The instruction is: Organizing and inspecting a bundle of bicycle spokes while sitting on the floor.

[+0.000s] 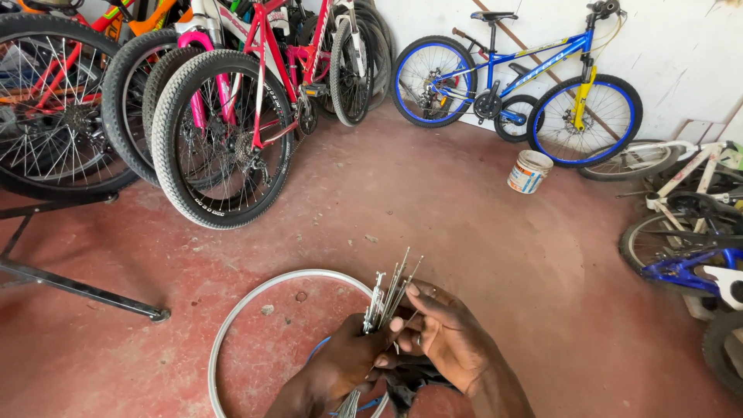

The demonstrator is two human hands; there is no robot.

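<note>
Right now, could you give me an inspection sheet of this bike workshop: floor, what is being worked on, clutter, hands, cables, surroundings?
Surface: red concrete floor, dusty, with small debris.
Job's things: bundle of metal spokes held upright; bare silver wheel rim lying flat on the floor beneath the hands.
Clutter: white plastic bucket near the wall; black metal stand at left.
Grippers: left hand grips the bundle low down; right hand touches the spokes with its fingertips.
Cables: nothing seen loose; a blue strip shows inside the rim.
Surroundings: blue bicycle leaning on the white wall; red bicycle among others at left; more bicycles at right.
</note>
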